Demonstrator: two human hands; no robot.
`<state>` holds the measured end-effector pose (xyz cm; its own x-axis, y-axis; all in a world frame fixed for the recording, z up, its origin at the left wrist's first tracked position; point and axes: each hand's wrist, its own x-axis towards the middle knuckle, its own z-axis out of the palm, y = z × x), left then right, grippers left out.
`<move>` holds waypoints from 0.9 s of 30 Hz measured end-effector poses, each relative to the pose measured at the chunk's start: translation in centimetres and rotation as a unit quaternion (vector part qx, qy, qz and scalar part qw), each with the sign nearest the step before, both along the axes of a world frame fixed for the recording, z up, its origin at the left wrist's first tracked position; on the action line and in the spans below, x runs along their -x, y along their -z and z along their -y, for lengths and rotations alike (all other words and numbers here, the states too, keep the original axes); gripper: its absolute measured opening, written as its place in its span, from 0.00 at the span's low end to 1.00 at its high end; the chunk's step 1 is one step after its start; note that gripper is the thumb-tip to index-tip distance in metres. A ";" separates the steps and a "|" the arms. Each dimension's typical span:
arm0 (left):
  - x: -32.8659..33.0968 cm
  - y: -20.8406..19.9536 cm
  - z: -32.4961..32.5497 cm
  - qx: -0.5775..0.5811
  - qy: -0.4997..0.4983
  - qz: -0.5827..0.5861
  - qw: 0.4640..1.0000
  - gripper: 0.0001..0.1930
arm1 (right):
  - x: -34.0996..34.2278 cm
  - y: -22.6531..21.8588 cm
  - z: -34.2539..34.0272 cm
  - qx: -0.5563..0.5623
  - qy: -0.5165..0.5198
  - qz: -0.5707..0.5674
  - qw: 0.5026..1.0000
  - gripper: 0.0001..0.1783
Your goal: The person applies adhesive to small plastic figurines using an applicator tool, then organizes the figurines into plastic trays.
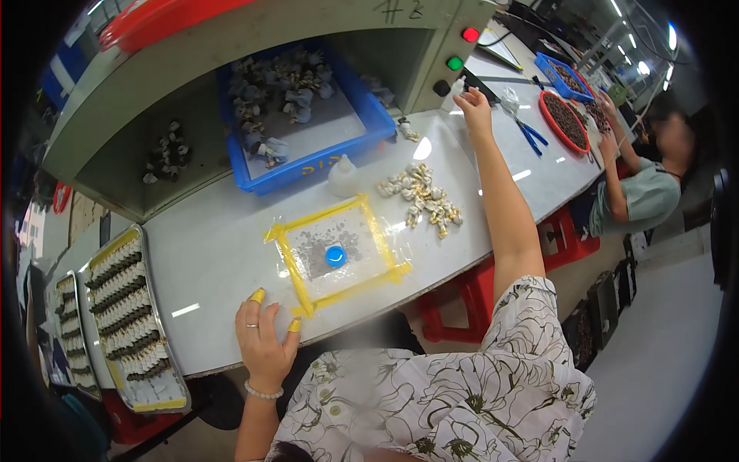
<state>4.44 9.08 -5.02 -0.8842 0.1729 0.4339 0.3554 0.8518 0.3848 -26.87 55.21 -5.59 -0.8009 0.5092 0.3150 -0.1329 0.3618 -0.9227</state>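
My left hand (265, 339) lies on the front edge of the white table with its fingers apart, yellow wraps on two fingertips and nothing held. Far out to the right, my right hand (475, 110) is raised near the cabinet's buttons, its fingers curled together beside a small white bottle (459, 85); what they pinch, if anything, is too small to make out. Between my arms, a yellow tape frame (331, 297) surrounds a wet-spotted patch with a round blue cap (336, 256) on it. Several small white figurines with yellowish parts (423, 194) lie in a loose pile nearer my right arm.
A blue bin (308, 171) of figurines sits inside the green cabinet (100, 150), behind a translucent squeeze bottle (343, 177). Metal trays (165, 339) with rows of figurines are at left. Blue-handled pliers (531, 137) and a red basket (564, 123) lie right, near another person (647, 192).
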 end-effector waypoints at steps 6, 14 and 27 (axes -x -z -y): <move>0.1 -0.1 -0.2 0.010 0.007 -0.029 1.000 0.19 | 3.8 2.0 -1.8 -0.006 0.006 -0.027 1.000 0.26; 0.1 -0.2 -0.3 0.022 0.006 -0.032 0.999 0.18 | 5.4 3.3 -2.7 -0.031 -0.004 -0.009 0.999 0.25; 0.4 0.1 -0.2 0.011 0.013 -0.021 1.000 0.18 | -2.0 -1.5 -1.1 0.075 -0.008 -0.046 0.996 0.14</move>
